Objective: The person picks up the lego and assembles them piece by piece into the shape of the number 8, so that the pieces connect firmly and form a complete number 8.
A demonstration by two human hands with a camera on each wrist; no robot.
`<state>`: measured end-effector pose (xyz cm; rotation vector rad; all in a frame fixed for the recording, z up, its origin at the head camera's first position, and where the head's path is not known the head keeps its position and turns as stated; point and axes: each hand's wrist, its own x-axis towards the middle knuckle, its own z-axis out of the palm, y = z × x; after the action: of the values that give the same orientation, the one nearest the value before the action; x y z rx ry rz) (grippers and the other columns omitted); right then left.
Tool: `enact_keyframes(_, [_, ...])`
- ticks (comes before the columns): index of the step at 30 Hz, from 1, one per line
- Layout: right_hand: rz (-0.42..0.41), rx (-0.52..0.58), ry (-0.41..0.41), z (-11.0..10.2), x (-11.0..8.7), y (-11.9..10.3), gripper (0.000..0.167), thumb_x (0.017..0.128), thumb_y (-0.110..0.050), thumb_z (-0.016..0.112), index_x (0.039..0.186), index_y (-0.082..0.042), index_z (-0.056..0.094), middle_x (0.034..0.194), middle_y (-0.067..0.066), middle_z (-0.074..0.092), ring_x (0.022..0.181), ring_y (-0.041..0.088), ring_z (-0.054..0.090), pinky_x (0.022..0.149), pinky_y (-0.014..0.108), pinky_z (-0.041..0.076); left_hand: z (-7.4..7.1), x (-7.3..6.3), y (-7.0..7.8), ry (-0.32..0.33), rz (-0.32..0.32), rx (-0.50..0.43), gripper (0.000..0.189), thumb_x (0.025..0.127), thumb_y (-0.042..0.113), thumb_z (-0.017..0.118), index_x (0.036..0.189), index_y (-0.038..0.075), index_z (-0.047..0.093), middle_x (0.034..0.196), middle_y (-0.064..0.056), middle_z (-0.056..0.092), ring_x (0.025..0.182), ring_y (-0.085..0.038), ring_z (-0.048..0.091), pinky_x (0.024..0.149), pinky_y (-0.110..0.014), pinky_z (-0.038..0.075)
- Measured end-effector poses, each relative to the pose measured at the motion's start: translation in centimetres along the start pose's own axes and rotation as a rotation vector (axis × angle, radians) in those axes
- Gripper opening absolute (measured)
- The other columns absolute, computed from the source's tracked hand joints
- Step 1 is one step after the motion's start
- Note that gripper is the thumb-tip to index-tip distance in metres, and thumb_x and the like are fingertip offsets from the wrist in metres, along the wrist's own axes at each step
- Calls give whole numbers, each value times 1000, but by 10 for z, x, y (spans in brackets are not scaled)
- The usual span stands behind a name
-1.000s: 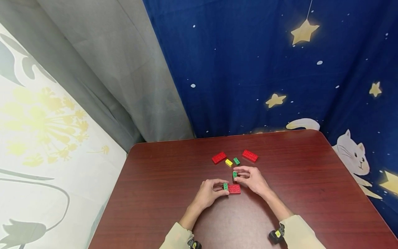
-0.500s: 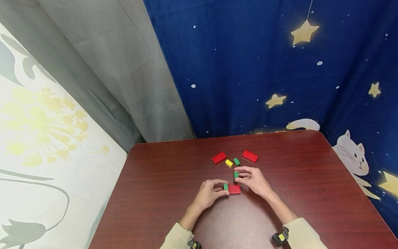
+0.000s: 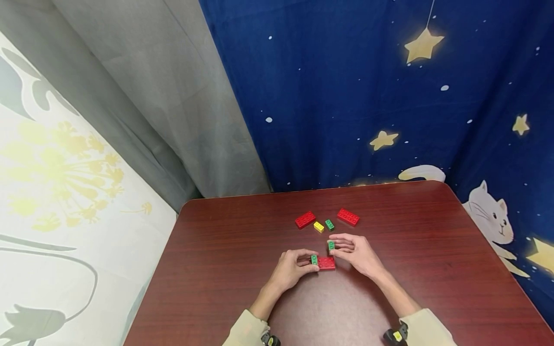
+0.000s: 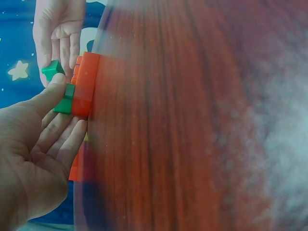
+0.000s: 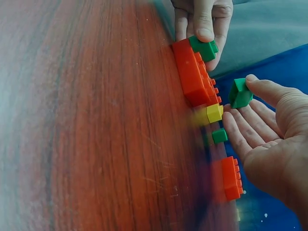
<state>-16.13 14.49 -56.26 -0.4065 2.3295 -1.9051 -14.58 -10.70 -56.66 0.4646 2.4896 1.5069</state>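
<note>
A red brick point(image 3: 326, 263) lies on the table, and a small green brick point(image 3: 314, 259) sits on top of its left end. My left hand point(image 3: 287, 270) pinches that green brick between thumb and fingers. Between the thumb and fingers of my right hand point(image 3: 359, 254) is a second green brick point(image 3: 331, 245). In the right wrist view this held green brick point(image 5: 240, 93) is tilted, with its hollow underside partly showing, apart from the red brick point(image 5: 188, 72). The left wrist view also has the held green brick point(image 4: 53, 70) clear of the red studs.
Behind the hands lie a red brick point(image 3: 305, 219) on the left, a yellow brick point(image 3: 319, 227), a small green brick point(image 3: 330, 225) and another red brick point(image 3: 348, 216) on the right. The brown table point(image 3: 225, 250) ends at curtains behind it.
My right hand has moved slightly right and nearer to me, carrying the green brick toward the right end of the red one. The left hand has kept its place.
</note>
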Motion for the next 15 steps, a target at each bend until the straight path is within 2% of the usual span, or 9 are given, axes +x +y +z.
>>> enact_keyframes(5, [-23,-1,15,-1,-4,0,46,90,-5,86,131,8,70,124,20,75,112,35,74,96,35,60,0,0,0,4,0,-8,37,88,19,89,123,9,80,120,-4,77,102,-8,75,82,-22,61])
enact_keyframes(15, [-76,40,-4,3,-13,7,44,91,-1,83,131,11,68,123,24,74,112,38,73,92,26,59,1,0,-1,8,7,-11,36,89,17,88,123,9,80,121,-6,77,104,-10,75,82,-21,60])
